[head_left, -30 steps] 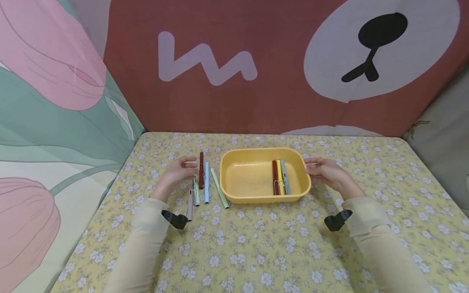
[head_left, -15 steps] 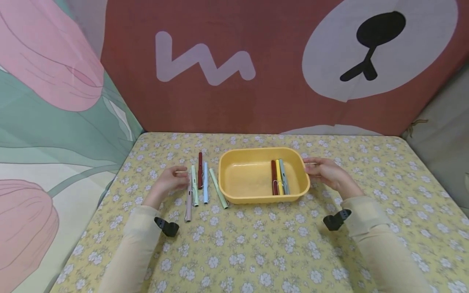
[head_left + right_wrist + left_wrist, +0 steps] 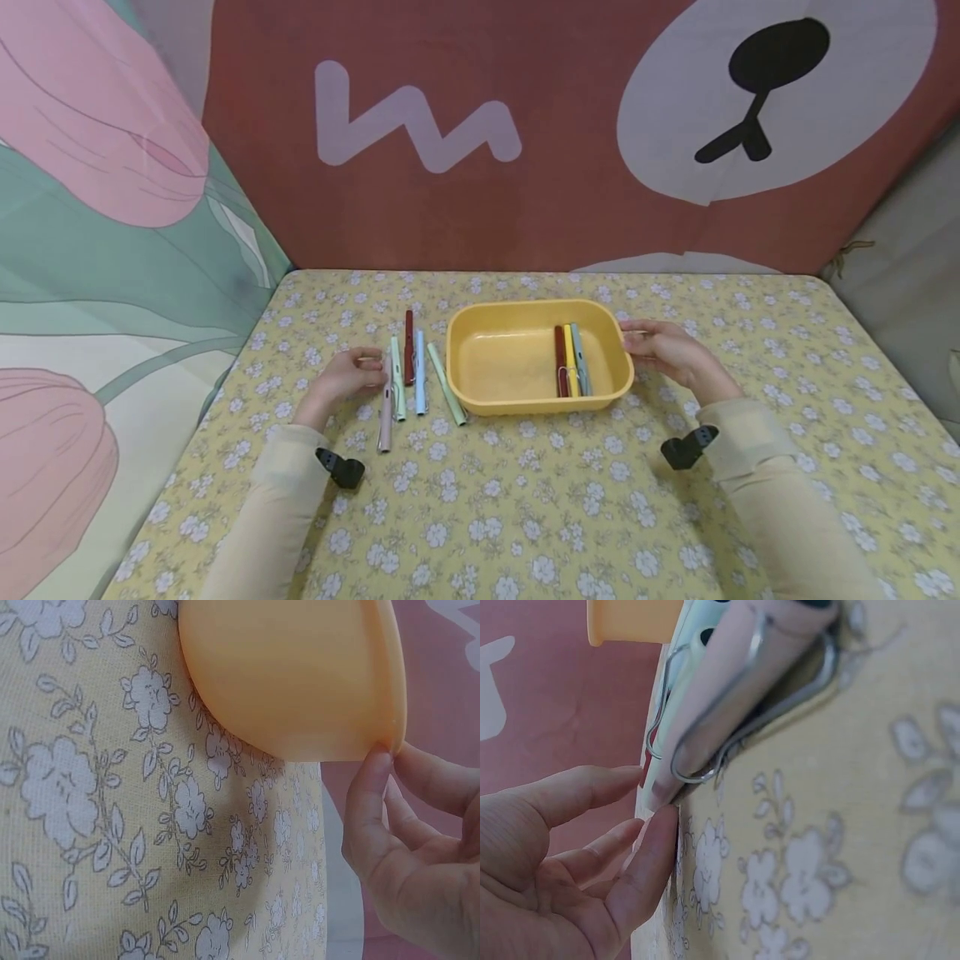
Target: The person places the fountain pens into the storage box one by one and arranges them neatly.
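Left hand (image 3: pixel 345 377): fingers at the far end of the mauve pen (image 3: pixel 386 417), can't tell if actually gripping
Right hand (image 3: pixel 670 354): thumb and fingers pinching the right rim of the yellow tray (image 3: pixel 491 367)
Tray: on the floral surface (image 3: pixel 525 492), right of the loose pens
In tray: dark red pen (image 3: pixel 560 358), yellow pen (image 3: pixel 572 358), grey-blue pen (image 3: pixel 581 358), side by side toward the right
Loose: mauve pen leftmost and nearest; mint pen (image 3: pixel 397 379), maroon pen (image 3: pixel 408 348) reaching farthest, light blue pen (image 3: pixel 421 375); pale green pen (image 3: pixel 447 385) slanted, just left of tray

Room over near cloth (image 3: pixel 465 521), yellow tray (image 3: pixel 498 367) free at left, loose pens (image 3: pixel 421 375) crowding that side
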Action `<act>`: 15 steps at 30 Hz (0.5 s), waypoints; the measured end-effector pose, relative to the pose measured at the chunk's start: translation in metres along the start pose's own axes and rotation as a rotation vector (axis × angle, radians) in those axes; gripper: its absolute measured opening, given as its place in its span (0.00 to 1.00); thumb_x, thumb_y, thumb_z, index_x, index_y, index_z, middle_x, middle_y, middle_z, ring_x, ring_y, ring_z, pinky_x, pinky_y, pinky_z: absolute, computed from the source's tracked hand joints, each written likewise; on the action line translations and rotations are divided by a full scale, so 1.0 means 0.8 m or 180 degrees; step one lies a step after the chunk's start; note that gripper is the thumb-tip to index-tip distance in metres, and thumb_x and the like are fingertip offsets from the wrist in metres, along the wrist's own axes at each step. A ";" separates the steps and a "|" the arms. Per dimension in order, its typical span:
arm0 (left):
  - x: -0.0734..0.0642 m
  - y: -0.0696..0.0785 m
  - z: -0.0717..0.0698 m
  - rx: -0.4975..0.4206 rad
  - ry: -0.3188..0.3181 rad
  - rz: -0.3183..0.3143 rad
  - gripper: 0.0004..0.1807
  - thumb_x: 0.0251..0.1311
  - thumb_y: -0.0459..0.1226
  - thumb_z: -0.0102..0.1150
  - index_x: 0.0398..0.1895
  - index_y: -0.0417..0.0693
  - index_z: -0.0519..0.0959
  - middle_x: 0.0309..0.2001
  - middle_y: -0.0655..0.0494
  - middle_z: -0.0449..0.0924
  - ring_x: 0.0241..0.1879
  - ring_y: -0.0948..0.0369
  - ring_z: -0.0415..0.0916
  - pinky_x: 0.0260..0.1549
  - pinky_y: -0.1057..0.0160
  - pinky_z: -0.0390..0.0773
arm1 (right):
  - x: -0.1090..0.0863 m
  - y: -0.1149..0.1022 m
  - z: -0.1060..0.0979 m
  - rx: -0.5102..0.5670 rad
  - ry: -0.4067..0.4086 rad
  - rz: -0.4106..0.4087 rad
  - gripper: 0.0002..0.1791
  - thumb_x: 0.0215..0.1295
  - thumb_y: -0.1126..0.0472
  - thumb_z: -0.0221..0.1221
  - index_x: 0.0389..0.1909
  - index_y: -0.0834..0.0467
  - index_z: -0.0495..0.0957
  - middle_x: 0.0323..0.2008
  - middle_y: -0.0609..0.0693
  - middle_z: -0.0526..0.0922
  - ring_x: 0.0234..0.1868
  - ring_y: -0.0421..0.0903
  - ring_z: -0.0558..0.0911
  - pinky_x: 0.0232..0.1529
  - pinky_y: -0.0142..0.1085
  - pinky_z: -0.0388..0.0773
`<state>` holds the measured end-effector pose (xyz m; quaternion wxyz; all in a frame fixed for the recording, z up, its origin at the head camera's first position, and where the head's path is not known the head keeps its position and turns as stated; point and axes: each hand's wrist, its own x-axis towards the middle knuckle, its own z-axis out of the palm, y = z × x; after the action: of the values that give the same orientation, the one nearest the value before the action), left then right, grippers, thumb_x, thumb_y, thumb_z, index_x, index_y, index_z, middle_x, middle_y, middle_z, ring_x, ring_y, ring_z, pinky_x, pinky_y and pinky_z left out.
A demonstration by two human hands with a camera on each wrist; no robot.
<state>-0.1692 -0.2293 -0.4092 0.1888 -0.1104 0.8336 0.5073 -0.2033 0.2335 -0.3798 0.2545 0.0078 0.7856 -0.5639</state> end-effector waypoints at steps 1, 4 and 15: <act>0.000 0.000 0.000 -0.0002 0.0003 -0.0007 0.31 0.63 0.32 0.57 0.69 0.35 0.60 0.58 0.37 0.70 0.42 0.63 0.78 0.49 0.62 0.83 | 0.000 0.000 0.000 0.0000 0.0007 0.0004 0.33 0.73 0.62 0.48 0.73 0.68 0.48 0.38 0.37 0.76 0.39 0.30 0.79 0.47 0.27 0.82; 0.000 0.001 0.001 0.0003 0.0014 -0.0021 0.32 0.62 0.32 0.58 0.69 0.35 0.61 0.57 0.39 0.71 0.39 0.65 0.78 0.48 0.63 0.83 | 0.000 0.000 0.000 0.0009 0.0012 0.0008 0.33 0.73 0.62 0.49 0.72 0.68 0.48 0.38 0.37 0.77 0.38 0.30 0.80 0.46 0.27 0.82; -0.004 0.001 0.004 0.0057 -0.0051 0.0044 0.32 0.62 0.32 0.58 0.68 0.34 0.60 0.61 0.33 0.68 0.49 0.53 0.78 0.49 0.60 0.83 | 0.000 0.001 0.001 0.0019 0.0003 -0.0005 0.33 0.73 0.63 0.48 0.72 0.68 0.48 0.38 0.37 0.77 0.39 0.30 0.80 0.47 0.27 0.82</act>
<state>-0.1656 -0.2257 -0.4084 0.1929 -0.0989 0.8373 0.5019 -0.2025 0.2333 -0.3804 0.2537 0.0083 0.7841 -0.5664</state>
